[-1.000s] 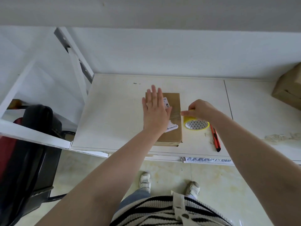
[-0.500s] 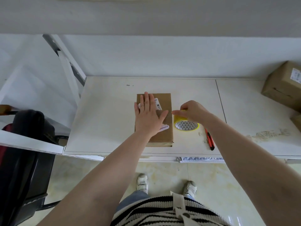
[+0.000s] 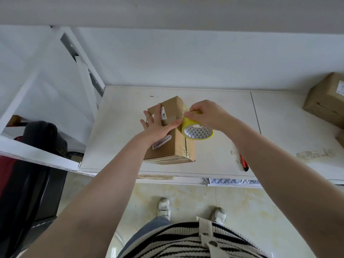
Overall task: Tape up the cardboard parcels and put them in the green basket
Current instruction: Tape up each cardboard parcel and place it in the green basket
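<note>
R hand (image 3: 206, 116) is clenched on the yellow tape roll (image 3: 198, 132), fingers pinched at its top where the tape leaves the roll; roll is up off the table (image 3: 119, 127), touching the parcel's right edge. L hand (image 3: 158, 126) lies flat w/ straight fingers on the parcel (image 3: 174, 146) top, thumb stretched toward the roll, pressing not gripping. Parcel sits mid-table, near the front edge, tilted w/ its far end raised; long axis runs away from the person. Key relation, as a guess: seam along the parcel's right side lies directly under/left of the roll, so the next pull prob. goes along that axis toward the person, L hand bracing. R hand nearer the seam. Around the parcel: orange-red cutter (image 3: 243, 163) to its right near the table front, well apart; more cardboard boxes (image 3: 327, 99) far right at the table end. Dark chair (image 3: 37, 146) left of table. Nothing between roll and seam. Green basket not in view.
</note>
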